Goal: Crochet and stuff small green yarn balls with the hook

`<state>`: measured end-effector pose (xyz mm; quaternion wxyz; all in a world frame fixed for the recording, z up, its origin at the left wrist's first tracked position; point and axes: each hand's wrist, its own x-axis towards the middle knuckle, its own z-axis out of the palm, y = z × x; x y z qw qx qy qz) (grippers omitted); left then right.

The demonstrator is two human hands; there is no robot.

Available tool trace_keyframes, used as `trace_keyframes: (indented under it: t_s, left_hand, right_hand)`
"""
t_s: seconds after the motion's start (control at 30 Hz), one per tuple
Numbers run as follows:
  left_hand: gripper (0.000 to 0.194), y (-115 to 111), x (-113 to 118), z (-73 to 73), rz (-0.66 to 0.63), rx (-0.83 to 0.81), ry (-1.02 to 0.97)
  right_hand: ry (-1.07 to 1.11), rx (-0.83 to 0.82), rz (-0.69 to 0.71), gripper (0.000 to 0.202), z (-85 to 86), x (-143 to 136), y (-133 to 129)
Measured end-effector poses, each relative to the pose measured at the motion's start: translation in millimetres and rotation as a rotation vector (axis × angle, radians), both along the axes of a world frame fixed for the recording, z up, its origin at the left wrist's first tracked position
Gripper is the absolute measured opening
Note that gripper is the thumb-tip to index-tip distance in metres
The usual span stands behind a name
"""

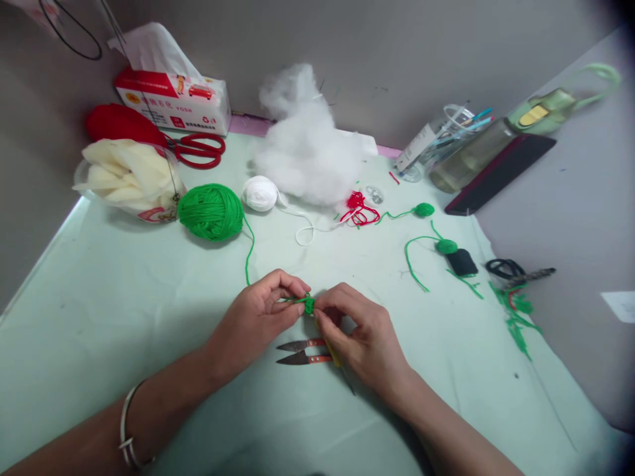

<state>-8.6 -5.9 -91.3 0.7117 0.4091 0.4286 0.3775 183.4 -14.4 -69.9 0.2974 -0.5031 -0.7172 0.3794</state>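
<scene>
A small green crocheted piece [309, 305] is pinched between both hands at the middle of the table. My left hand [262, 314] grips its left side with thumb and fingers, and green yarn runs through these fingers. On the right side, my right hand [364, 330] holds the piece between thumb and forefinger. A yellow-handled tool [336, 357] shows under my right hand, partly hidden by it. Small thread snips [300, 358] with orange handles lie just below the hands. From the green yarn ball [211, 212] a strand leads down towards my left hand.
Behind are white stuffing [310, 149], a white yarn ball [260, 193], red scissors [201, 151], a tissue box [173, 102] and a plastic tub [129, 178]. To the right stand a bottle [476, 155] and a pen cup [426, 142]; green scraps [518, 317] lie near the edge.
</scene>
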Motion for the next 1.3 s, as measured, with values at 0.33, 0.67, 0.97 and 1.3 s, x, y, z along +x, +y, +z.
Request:
trace_keyframes:
  t_s: [0.33,0.67,0.97,1.3]
  left_hand:
    - [0.015,1.5,2.4,-1.8,0.024,-0.045,-0.055]
    - [0.021,3.8,0.6,1.6,0.084,-0.092,-0.028]
    - [0.022,5.9,-0.7,6.0,0.122,-0.102,-0.021]
    - [0.022,9.2,-5.5,3.3,0.153,-0.108,-0.040]
  right_hand:
    - [-0.001,0.022,0.032,0.015,-0.4,-1.8,-1.3]
    - [-0.098,0.132,-0.009,0.018,3.1,-0.3,4.7]
    - [-0.203,0.233,-0.059,0.017,3.4,6.2,6.6]
    - [-0.063,0.057,-0.316,0.031,19.9,44.4,28.4]
